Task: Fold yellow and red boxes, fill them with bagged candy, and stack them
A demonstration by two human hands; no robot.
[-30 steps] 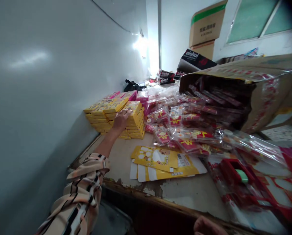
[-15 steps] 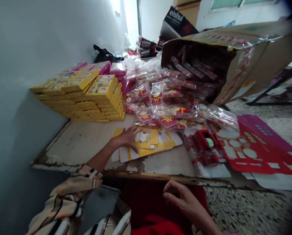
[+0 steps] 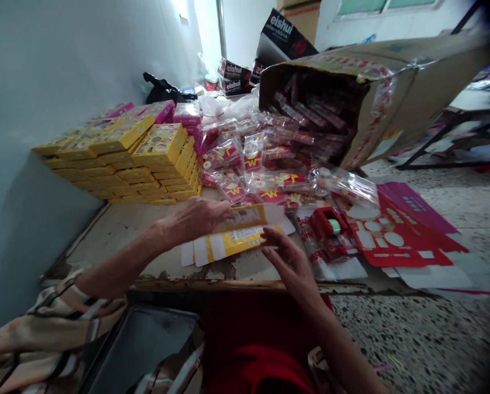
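Note:
My left hand is closed on the left end of a flat yellow and white carton, and its upper panel is tilted up. Under it, more flattened yellow cartons lie overlapped on the worn table. My right hand is at their right front corner, fingers apart and holding nothing; I cannot tell whether its fingertips touch the card. Just beyond the cartons is a heap of clear-wrapped red and pink toy packs.
Yellow boxes are stacked at the left by the wall. A big cardboard box lies on its side at the right, spilling packs. Nearer are a red tape dispenser and flat red printed card.
My left hand has taken hold of the top flat carton and raised its panel. My right hand has risen from my lap to the cartons. The view has shifted slightly.

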